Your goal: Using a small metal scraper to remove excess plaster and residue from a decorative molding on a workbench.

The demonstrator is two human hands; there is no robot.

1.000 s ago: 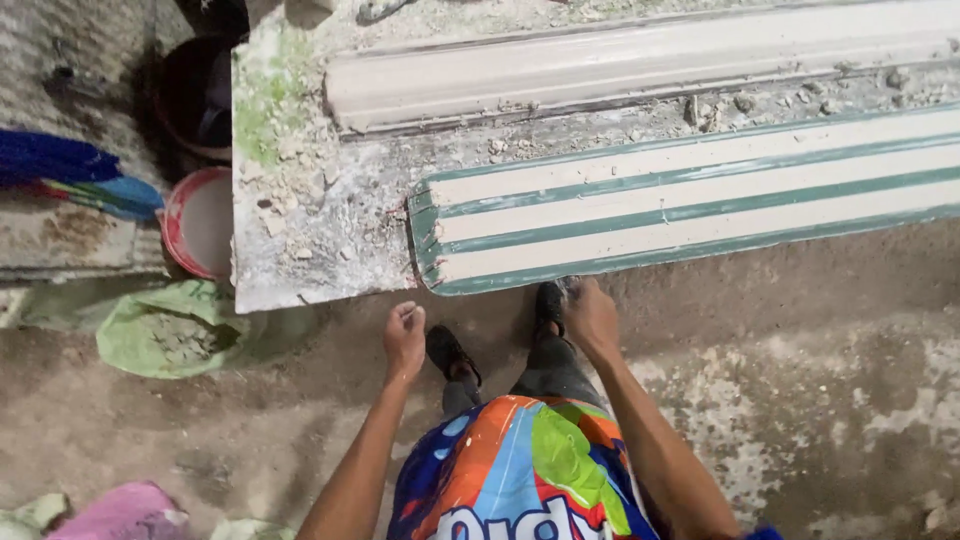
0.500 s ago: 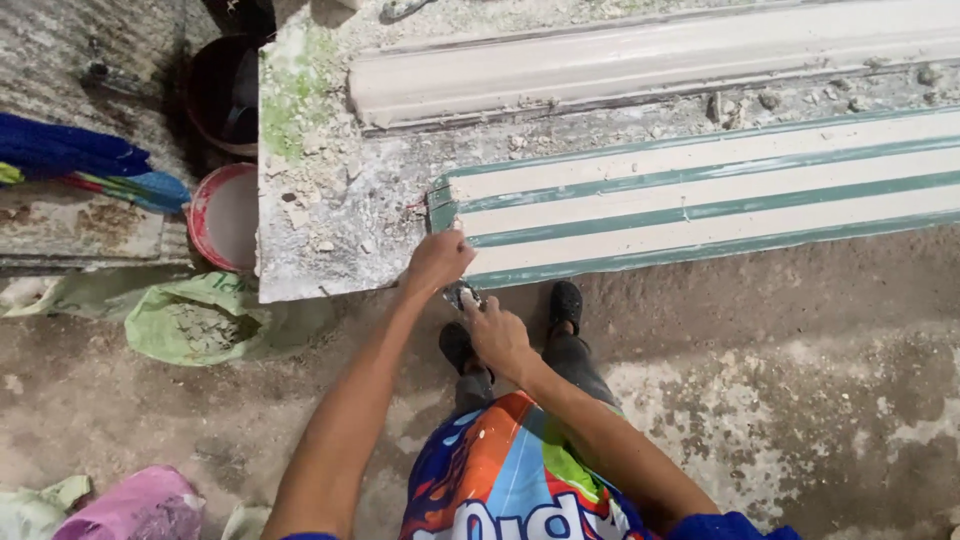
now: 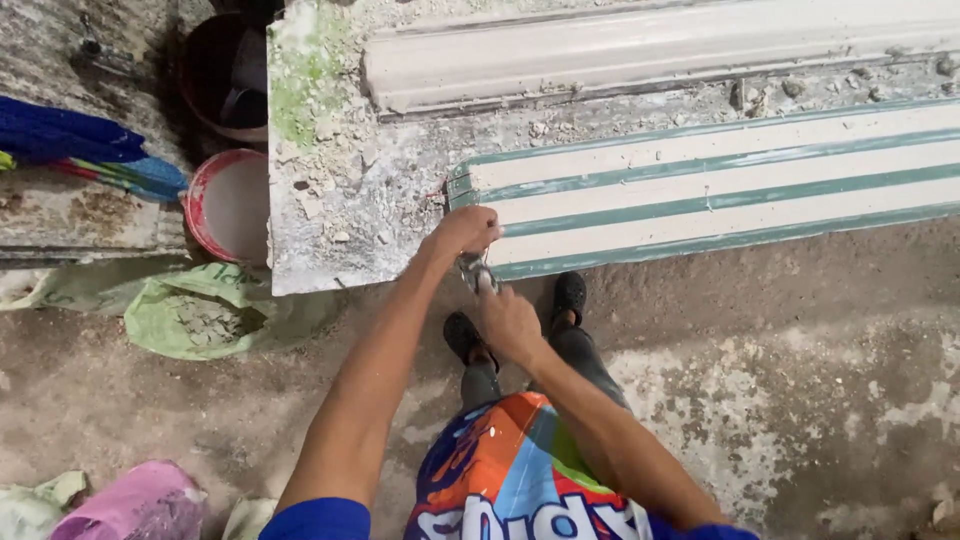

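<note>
Just beyond my hands, both have come up together: left hand point(image 3: 466, 230) now closed on the striped moulding point(image 3: 720, 185) end, right hand point(image 3: 508, 318) gripping a small metal tool point(image 3: 475, 272) at the counter point(image 3: 330, 200) edge.

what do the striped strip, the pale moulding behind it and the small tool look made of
The striped strip looks like cast plaster in a green form: matte white bands between glossy green ribs. The pale moulding seems plaster or cement, chalky and dull with crumbs beside it. The small tool, held by the right hand near the left hand, glints grey, probably metal.
</note>
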